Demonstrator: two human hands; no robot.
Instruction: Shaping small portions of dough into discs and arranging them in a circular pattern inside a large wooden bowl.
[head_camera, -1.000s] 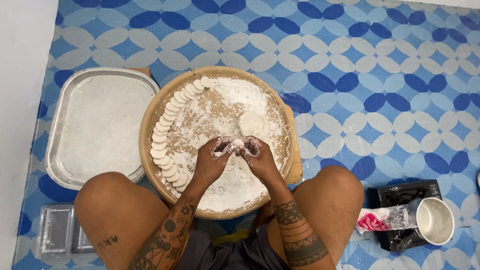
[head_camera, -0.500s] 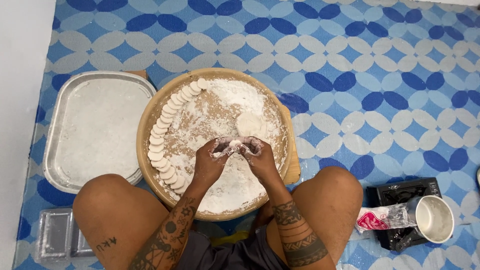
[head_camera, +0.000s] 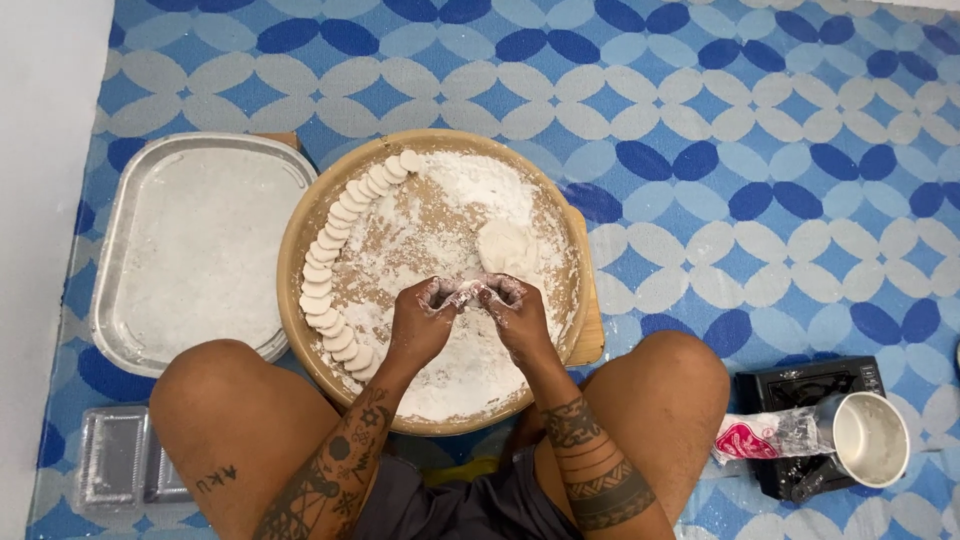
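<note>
Two flour-dusted hands meet over the round, flour-covered wooden board (head_camera: 300, 240): the left hand (head_camera: 420, 322) and the right hand (head_camera: 515, 315) both curl their fingertips around one small white piece of dough (head_camera: 470, 291), pinched between them just above the board's middle. How tightly each hand closes cannot be made out, since the fingers hide most of the piece.

One larger pale lump of dough (head_camera: 505, 247) lies on the board just beyond the hands. Along the board's left rim runs one curved row of flat white dough discs (head_camera: 335, 250), roughly twenty of them (they overlap, so an exact count is uncertain).

One rectangular silver foil tray (head_camera: 195, 245) dusted with flour sits left of the board, touching its edge. One clear plastic container (head_camera: 125, 455) lies by the left knee, partly cut off by the thigh. At the right, one white cup (head_camera: 870, 440) rests on one black box-like device (head_camera: 800, 385), beside one clear plastic bag with a red and white label (head_camera: 765, 437). Everything sits on a blue and grey patterned mat (head_camera: 750, 130).
</note>
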